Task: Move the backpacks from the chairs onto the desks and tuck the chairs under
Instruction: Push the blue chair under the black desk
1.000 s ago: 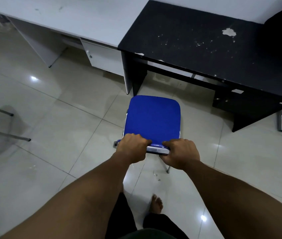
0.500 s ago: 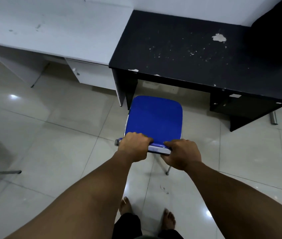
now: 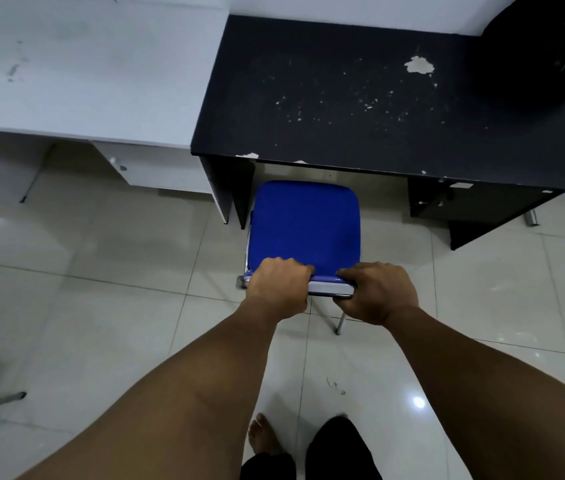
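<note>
The blue fabric-seated chair with a chromed metal frame [image 3: 303,226] sits at the centre of the frame, its front edge just at the opening of the black laminate desk with chipped, flaking paint [image 3: 343,105] that fills the upper right. You are holding it by the top of the backrest, which shows as a pale bar across the near edge of the seat: your left hand [image 3: 276,287] has its fingers curled over the left end of that bar, and your right hand [image 3: 376,292] is wrapped round the right end, so both hands are closed on the chair. That two-handed hold on either end looks chosen to keep the chair square as you push it into the gap between the desk's left side panel and its drawer unit on the right; the seat lies close beside the left panel, so watch that side. The seat is bare, a flat, rounded-corner pad of bright blue cloth, with one thin metal leg visible below your right hand. A black backpack [image 3: 547,46] lies on the desk at the upper right corner of the frame, largely cut off. A white laminate desk [image 3: 84,71] adjoins on the upper left, above the glossy pale tiled floor [image 3: 101,306].
</note>
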Action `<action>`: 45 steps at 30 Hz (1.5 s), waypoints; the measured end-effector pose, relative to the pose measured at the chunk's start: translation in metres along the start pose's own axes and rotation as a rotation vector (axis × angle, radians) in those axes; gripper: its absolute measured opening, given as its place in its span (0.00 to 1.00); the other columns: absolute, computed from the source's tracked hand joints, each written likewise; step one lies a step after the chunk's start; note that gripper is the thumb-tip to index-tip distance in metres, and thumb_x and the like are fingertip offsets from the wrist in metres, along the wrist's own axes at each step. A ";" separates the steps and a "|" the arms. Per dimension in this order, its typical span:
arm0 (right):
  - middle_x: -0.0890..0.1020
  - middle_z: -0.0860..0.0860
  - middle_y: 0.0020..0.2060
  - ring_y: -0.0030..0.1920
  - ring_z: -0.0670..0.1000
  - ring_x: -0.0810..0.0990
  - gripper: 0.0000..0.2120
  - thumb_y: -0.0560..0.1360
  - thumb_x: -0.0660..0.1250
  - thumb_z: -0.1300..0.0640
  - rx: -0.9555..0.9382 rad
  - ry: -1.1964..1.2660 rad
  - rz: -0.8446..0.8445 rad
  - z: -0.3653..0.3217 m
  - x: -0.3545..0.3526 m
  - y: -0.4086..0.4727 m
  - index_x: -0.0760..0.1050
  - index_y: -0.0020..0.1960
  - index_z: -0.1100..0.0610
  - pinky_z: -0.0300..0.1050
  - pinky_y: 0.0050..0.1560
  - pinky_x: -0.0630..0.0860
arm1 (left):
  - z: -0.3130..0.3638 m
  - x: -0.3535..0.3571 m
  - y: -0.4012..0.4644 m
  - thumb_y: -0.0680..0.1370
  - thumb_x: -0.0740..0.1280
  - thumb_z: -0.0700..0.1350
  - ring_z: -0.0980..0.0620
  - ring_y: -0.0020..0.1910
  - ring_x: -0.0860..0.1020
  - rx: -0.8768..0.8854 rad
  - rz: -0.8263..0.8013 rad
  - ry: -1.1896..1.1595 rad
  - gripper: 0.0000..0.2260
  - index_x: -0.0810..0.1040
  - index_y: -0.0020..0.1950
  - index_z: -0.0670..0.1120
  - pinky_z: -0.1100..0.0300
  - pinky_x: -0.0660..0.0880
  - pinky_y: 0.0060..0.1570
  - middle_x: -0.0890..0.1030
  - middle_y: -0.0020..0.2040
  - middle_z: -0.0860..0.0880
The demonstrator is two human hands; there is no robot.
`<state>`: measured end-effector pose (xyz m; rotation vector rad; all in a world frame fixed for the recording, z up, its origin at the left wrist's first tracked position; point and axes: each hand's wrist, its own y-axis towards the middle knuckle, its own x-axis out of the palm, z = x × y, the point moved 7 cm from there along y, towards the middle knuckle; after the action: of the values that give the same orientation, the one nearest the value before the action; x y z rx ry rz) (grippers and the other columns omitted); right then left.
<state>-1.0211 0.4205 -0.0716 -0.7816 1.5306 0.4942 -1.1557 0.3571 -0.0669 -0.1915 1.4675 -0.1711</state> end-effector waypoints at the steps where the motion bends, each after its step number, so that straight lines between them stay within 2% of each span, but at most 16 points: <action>1: 0.85 0.45 0.40 0.36 0.49 0.82 0.29 0.69 0.53 0.29 0.002 0.004 0.003 0.001 -0.001 0.003 0.82 0.54 0.45 0.45 0.39 0.80 | -0.001 0.000 0.003 0.77 0.65 0.50 0.50 0.36 0.74 0.008 -0.007 -0.007 0.11 0.75 0.58 0.53 0.56 0.71 0.38 0.80 0.42 0.50; 5: 0.85 0.45 0.40 0.36 0.49 0.82 0.29 0.69 0.53 0.30 0.024 -0.006 0.017 0.002 -0.006 0.018 0.82 0.54 0.44 0.45 0.38 0.79 | -0.012 -0.005 0.019 0.76 0.64 0.50 0.50 0.36 0.77 0.020 -0.015 0.000 0.10 0.75 0.57 0.53 0.54 0.76 0.41 0.80 0.40 0.51; 12: 0.86 0.45 0.40 0.37 0.50 0.82 0.26 0.71 0.56 0.31 0.060 -0.013 0.046 0.012 -0.018 0.065 0.83 0.55 0.45 0.46 0.39 0.80 | -0.039 -0.021 0.066 0.76 0.65 0.50 0.49 0.39 0.78 0.027 0.010 0.060 0.12 0.74 0.58 0.53 0.54 0.76 0.41 0.81 0.44 0.51; 15: 0.86 0.45 0.40 0.37 0.50 0.82 0.25 0.72 0.58 0.32 0.060 -0.010 0.042 0.023 -0.020 0.083 0.83 0.56 0.45 0.45 0.38 0.79 | -0.045 -0.024 0.086 0.76 0.65 0.51 0.50 0.39 0.77 0.036 0.009 0.047 0.12 0.73 0.59 0.53 0.55 0.73 0.40 0.80 0.45 0.51; 20: 0.86 0.44 0.42 0.38 0.48 0.82 0.24 0.74 0.60 0.33 0.040 -0.008 0.036 0.038 -0.027 0.113 0.81 0.60 0.44 0.42 0.37 0.78 | -0.055 -0.031 0.118 0.76 0.66 0.51 0.50 0.39 0.77 0.033 0.018 0.057 0.12 0.73 0.59 0.53 0.54 0.76 0.41 0.80 0.45 0.52; 27: 0.85 0.46 0.46 0.42 0.48 0.82 0.22 0.76 0.61 0.34 -0.001 0.002 -0.028 0.060 -0.034 0.147 0.79 0.62 0.46 0.45 0.42 0.80 | -0.061 -0.037 0.153 0.76 0.66 0.51 0.49 0.40 0.78 0.045 0.042 0.078 0.13 0.74 0.59 0.52 0.54 0.75 0.42 0.81 0.46 0.51; 30: 0.85 0.45 0.45 0.41 0.48 0.81 0.23 0.75 0.60 0.34 0.001 -0.010 -0.042 0.071 -0.036 0.161 0.79 0.61 0.45 0.47 0.41 0.81 | -0.061 -0.042 0.167 0.76 0.66 0.52 0.51 0.37 0.74 0.036 0.059 0.080 0.12 0.74 0.58 0.52 0.56 0.69 0.39 0.80 0.45 0.52; 36: 0.84 0.45 0.42 0.41 0.48 0.81 0.22 0.74 0.60 0.35 0.026 -0.044 -0.048 0.092 -0.045 0.189 0.80 0.59 0.45 0.46 0.41 0.80 | -0.065 -0.054 0.198 0.73 0.66 0.51 0.50 0.34 0.74 0.028 0.059 0.107 0.10 0.76 0.54 0.55 0.56 0.69 0.36 0.78 0.38 0.53; 43: 0.83 0.46 0.37 0.35 0.48 0.79 0.19 0.75 0.63 0.37 0.015 -0.003 -0.033 0.082 -0.048 0.219 0.81 0.58 0.46 0.40 0.35 0.75 | -0.093 -0.065 0.216 0.72 0.67 0.52 0.46 0.40 0.80 0.059 0.094 0.193 0.13 0.77 0.56 0.55 0.56 0.69 0.38 0.82 0.44 0.51; 45: 0.83 0.46 0.37 0.35 0.48 0.79 0.20 0.74 0.63 0.37 0.021 -0.001 -0.025 0.087 -0.052 0.221 0.81 0.59 0.46 0.40 0.36 0.76 | -0.090 -0.071 0.220 0.72 0.67 0.52 0.46 0.40 0.80 0.051 0.098 0.192 0.14 0.77 0.57 0.55 0.55 0.69 0.38 0.82 0.45 0.51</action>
<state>-1.1221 0.6417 -0.0619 -0.7833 1.5212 0.4590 -1.2526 0.5849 -0.0580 -0.0625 1.6581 -0.1503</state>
